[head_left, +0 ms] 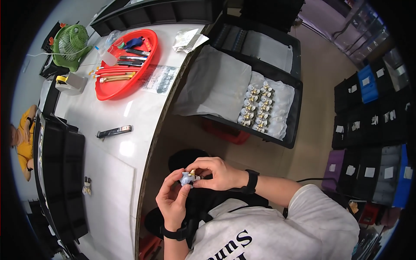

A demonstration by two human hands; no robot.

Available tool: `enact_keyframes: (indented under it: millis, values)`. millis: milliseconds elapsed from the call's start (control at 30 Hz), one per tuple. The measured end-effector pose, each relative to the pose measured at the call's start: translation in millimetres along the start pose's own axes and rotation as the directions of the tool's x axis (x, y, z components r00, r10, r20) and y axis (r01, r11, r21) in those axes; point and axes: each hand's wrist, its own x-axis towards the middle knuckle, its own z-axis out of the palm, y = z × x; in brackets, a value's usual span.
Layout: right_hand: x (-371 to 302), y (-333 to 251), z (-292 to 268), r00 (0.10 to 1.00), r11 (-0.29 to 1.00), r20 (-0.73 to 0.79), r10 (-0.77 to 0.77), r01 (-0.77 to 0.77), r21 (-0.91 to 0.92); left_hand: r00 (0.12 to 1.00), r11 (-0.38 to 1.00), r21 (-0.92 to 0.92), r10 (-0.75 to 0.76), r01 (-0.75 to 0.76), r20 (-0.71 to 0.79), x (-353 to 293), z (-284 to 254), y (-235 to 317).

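A small grey-white figurine (187, 178) with gold parts is held between both my hands over my lap, beside the table edge. My left hand (171, 197) pinches it from the left with thumb and fingers. From the right, my right hand (216, 173) grips it too, fingers bent around its gold side. My fingers cover part of it. Similar figurines (256, 107) stand in rows on white padding in the black tray (296, 117) to the right of the table. Another small figurine (87, 185) lies on the white table (108, 164) at the left.
A red basin (152, 43) holds brushes, pens and a bottle. A dark cutter-like tool (114, 131) lies on the table. A green fan (70, 45) and a tape dispenser (70, 83) stand far left. Black crates (65, 173) line the left edge; a person in yellow (25, 138) is beyond.
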Motion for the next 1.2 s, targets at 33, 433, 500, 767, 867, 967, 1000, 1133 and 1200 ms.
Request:
enact_keyframes:
  millis: [33, 433, 500, 767, 867, 967, 1000, 1133, 1200]
  values:
    - [-1, 3, -1, 1.0, 1.0, 0.005, 0.017, -0.017, -0.004, 1.0, 1.0, 0.001, -0.004, 0.004, 0.0, 0, 0, -1]
    - [19, 74, -242, 0.639, 0.85, -0.735, -0.225, -0.24, -0.469, 0.978, 0.983, 0.087, -0.147, 0.161, -0.146, -11, -23, 4]
    - [16, 85, -284, 0.582, 0.717, -0.771, -0.259, -0.418, -0.557, 0.974, 0.981, 0.097, -0.15, 0.168, -0.169, -13, -27, 5]
    - [23, 127, -326, 0.587, 0.58, -0.804, -0.098, -0.622, -0.525, 0.961, 0.975, 0.153, -0.122, 0.163, -0.247, -24, -32, 15]
    - [28, 137, -331, 0.603, 0.568, -0.792, -0.099, -0.619, -0.542, 0.96, 0.976, 0.145, -0.124, 0.164, -0.252, -26, -31, 14]
    - [35, 141, -332, 0.611, 0.552, -0.78, -0.136, -0.607, -0.572, 0.959, 0.977, 0.138, -0.125, 0.164, -0.253, -27, -31, 13]
    - [37, 140, -331, 0.611, 0.547, -0.777, -0.155, -0.601, -0.582, 0.959, 0.978, 0.132, -0.125, 0.163, -0.256, -27, -31, 13]
    - [41, 126, -320, 0.574, 0.552, -0.793, -0.206, -0.601, -0.578, 0.959, 0.978, 0.138, -0.119, 0.159, -0.257, -26, -29, 16]
    - [39, 123, -320, 0.596, 0.505, -0.753, -0.281, -0.575, -0.644, 0.96, 0.978, 0.142, -0.116, 0.156, -0.256, -27, -30, 17]
